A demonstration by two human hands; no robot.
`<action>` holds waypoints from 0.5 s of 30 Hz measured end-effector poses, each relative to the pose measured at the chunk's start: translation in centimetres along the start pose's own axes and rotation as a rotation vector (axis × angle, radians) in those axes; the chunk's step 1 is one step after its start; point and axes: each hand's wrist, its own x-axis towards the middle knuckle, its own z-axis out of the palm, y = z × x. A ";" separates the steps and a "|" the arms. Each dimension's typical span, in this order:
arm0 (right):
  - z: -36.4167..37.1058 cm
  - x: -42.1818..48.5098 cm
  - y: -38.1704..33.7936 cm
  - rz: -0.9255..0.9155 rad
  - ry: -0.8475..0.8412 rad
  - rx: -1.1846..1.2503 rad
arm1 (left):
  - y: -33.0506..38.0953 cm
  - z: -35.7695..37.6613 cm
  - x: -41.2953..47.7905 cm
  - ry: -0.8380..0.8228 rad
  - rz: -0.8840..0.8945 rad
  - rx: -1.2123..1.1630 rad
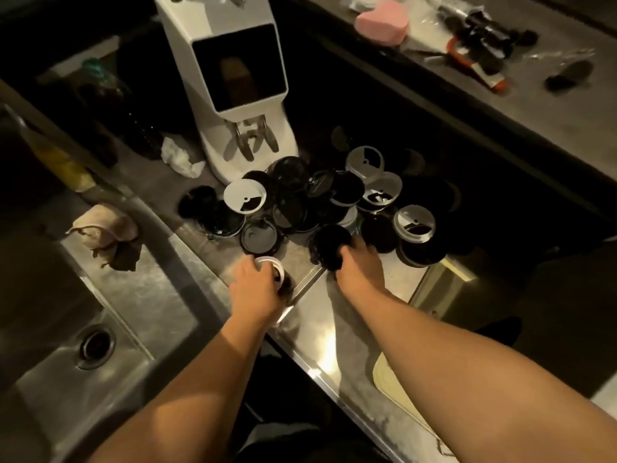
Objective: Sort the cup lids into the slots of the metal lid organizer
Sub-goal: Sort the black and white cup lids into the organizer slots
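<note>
A heap of several black and white cup lids lies on the steel counter in front of a white machine. My left hand grips a stack of lids with a white lid on top, at the near edge of the heap. My right hand grips a stack of black lids. Between my hands a slanted metal bar, possibly part of the lid organizer, shows on the counter; the rest of it is hidden or too dark to tell.
A white coffee grinder stands behind the heap. A steel sink with a drain and a crumpled cloth lies to the left. A far counter holds a pink sponge and dark tools. A metal box sits at right.
</note>
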 end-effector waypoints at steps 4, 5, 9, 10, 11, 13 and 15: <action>0.6 0.4 0.3 -0.018 0.015 0.083 | 0.3 -0.4 0.1 0.030 -0.010 -0.073; 0.7 0.3 0.3 -0.002 0.037 0.115 | 0.3 -0.6 0.2 0.031 -0.020 -0.134; 0.1 -1.0 -0.9 0.173 0.137 0.644 | 1.3 -3.1 -0.5 -0.036 -0.184 -0.785; -0.6 -1.6 -1.6 0.228 0.143 0.848 | 1.8 -4.1 -1.1 -0.097 -0.229 -1.074; -1.4 -2.3 -2.4 0.258 0.147 1.035 | 2.4 -5.3 -1.7 -0.169 -0.254 -1.349; -3.2 -4.1 -3.5 0.248 0.149 1.346 | 3.2 -7.3 -3.2 -0.314 -0.249 -1.715; -5.8 -6.6 -3.5 0.197 0.139 1.483 | 3.7 -8.9 -4.3 -0.447 -0.195 -1.948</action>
